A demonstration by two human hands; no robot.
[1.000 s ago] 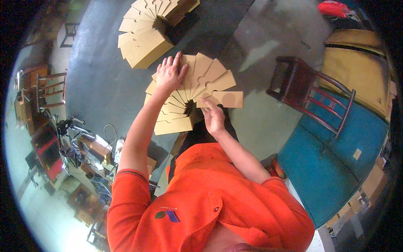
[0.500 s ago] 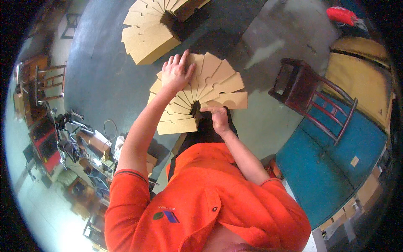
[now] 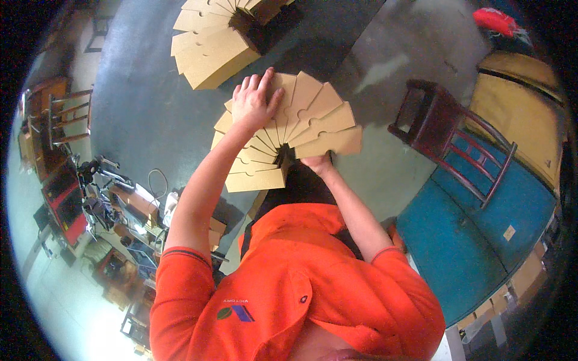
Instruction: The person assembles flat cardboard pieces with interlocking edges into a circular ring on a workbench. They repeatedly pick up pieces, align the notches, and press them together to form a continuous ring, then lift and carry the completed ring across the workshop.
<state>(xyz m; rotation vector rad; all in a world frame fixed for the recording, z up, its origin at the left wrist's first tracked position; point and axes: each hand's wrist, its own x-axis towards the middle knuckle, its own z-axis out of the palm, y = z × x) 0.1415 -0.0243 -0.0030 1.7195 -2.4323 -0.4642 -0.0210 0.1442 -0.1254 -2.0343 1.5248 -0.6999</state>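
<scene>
Laying the left hand [image 3: 254,107], fingers outstretched, atop a fan of tan boxes [image 3: 295,114] in front of the orange shirt [image 3: 283,246], and holding the right hand [image 3: 316,161] against the rightmost box [image 3: 337,141], its grip hidden.

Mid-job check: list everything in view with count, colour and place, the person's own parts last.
Near box fan: one, boxes uncounted, tan, before the person
Far box fan: one, cut off, tan, top
Work surface: one, dark grey, under the far fan
Dark chair: one, reddish brown, right
Teal surface: one, teal, lower right
Yellow surface: one, yellow, far right
Bundle: one, red, upper right
Equipment: count unclear, mixed, left
Shirt: one, orange-red, bottom
Left hand: one, bare, on the near fan
Right hand: one, bare, partly hidden at its right-end box
</scene>
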